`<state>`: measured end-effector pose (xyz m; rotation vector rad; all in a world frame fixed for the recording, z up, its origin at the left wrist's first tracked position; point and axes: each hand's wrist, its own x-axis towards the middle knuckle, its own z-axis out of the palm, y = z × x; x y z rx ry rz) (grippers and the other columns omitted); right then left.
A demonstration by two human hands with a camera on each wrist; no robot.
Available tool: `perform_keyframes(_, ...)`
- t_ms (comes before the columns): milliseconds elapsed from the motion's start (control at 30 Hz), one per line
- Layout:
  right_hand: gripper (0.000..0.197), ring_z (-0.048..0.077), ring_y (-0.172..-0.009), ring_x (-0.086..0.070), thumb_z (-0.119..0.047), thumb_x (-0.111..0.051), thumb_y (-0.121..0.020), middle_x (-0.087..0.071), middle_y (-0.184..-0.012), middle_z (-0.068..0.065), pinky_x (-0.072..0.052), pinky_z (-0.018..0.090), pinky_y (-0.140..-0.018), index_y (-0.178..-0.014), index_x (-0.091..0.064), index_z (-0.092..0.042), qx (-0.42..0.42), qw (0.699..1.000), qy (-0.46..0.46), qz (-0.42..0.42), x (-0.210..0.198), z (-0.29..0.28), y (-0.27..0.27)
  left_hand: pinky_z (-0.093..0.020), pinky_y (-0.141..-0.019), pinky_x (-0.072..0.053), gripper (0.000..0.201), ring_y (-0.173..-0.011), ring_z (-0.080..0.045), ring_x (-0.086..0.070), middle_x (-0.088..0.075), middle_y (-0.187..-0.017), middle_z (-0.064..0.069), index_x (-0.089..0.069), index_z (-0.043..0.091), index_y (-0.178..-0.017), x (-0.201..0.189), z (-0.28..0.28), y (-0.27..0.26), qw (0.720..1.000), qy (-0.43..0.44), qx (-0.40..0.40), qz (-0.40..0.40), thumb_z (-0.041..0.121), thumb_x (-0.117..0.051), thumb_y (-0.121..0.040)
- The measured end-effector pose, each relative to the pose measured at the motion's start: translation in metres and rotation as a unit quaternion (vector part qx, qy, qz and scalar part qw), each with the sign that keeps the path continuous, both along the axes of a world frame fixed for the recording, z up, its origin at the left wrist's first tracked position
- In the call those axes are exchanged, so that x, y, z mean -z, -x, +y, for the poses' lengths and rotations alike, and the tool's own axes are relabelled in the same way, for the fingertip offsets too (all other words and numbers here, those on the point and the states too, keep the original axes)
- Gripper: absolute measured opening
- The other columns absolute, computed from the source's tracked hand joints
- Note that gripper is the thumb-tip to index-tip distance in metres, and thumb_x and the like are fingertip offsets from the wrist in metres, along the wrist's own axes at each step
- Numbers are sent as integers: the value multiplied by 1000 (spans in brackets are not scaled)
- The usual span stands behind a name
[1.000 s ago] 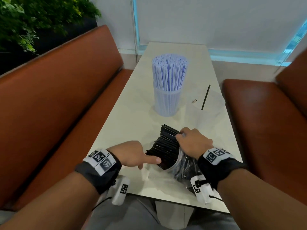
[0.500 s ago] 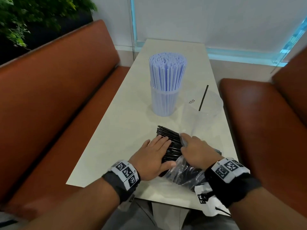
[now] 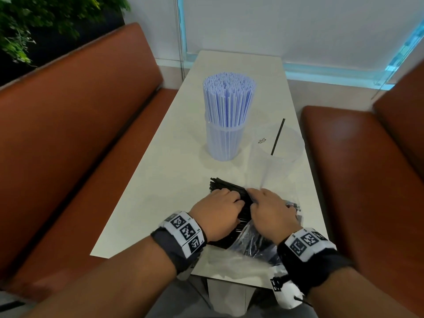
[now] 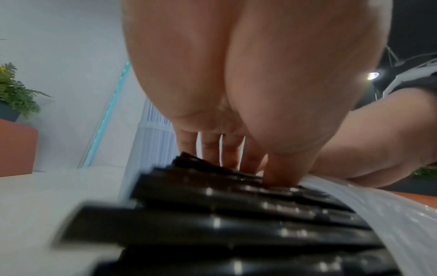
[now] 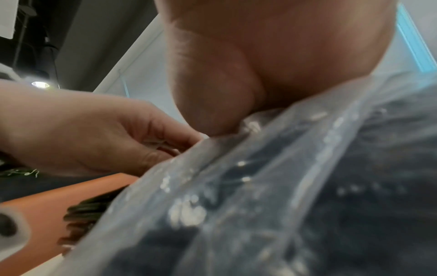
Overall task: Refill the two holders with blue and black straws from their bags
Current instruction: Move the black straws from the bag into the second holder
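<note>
Left hand (image 3: 216, 213) grips a bundle of black straws (image 3: 226, 187) half out of a clear bag (image 3: 250, 245); right hand (image 3: 271, 212) clutches the bag.

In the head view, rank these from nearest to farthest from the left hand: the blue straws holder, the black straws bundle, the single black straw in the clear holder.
From the left hand:
1. black straws bundle, right under its fingers.
2. blue straws holder, farther up the table, straight ahead.
3. single black straw, standing in the clear holder, ahead and to the right.
</note>
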<state>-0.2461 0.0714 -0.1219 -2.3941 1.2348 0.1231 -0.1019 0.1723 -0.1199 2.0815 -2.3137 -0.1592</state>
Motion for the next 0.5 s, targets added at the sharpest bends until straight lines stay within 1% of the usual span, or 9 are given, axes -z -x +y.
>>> perform_keyframes(67,52,22,-141,-34,-33,-29,-99,-41,-151,-9,-24,71,-108,-149,-29,-45,-16,999,26,22,-1,4,0,-41,-98,-42,46,-110,-28,-50,-53,-128,-7,-49,10,-139,-3,-5,3,1000,-13,-4,8,26,-53,-96)
perform_keyframes(133,52,25,-148,-28,-33,-27,-100,-36,-156,-7,-17,74,-110,-150,-26,-45,-29,998,39,34,-2,5,0,-43,-95,-45,42,-109,-29,-50,-53,-126,-8,-51,9,-136,-6,-11,5,1000,-25,-8,7,20,-51,-96)
perform_keyframes(200,51,27,-152,-21,-34,-25,-102,-30,-162,-4,-12,71,-114,-152,-28,-42,-32,998,38,31,-3,5,-1,-42,-94,-46,35,-109,-30,-49,-52,-125,-10,-54,8,-130,-9,-14,9,999,-37,-14,-1,17,-50,-96)
perform_keyframes(300,49,25,-153,-16,-35,-24,-104,-25,-165,0,-10,60,-121,-151,-36,-38,-27,999,22,-7,-5,4,-2,-40,-95,-45,35,-112,-29,-49,-51,-127,-11,-52,6,-131,-12,-14,12,999,-41,-19,-2,16,-49,-98)
perform_keyframes(400,47,19,-152,-22,-39,-23,-105,-32,-162,-1,-12,54,-122,-147,-44,-37,-17,999,22,-40,-4,4,0,-41,-96,-44,35,-115,-27,-50,-52,-128,-8,-49,10,-133,-13,-12,10,999,-25,-23,-41,20,-46,-100)
perform_keyframes(500,49,15,-149,-27,-47,-20,-105,-39,-158,-4,-14,53,-122,-142,-50,-37,-5,998,23,-61,-4,4,0,-42,-92,-39,32,-112,-27,-56,-57,-125,-6,-47,15,-132,-18,-10,2,997,10,-25,-72,23,-38,-102)
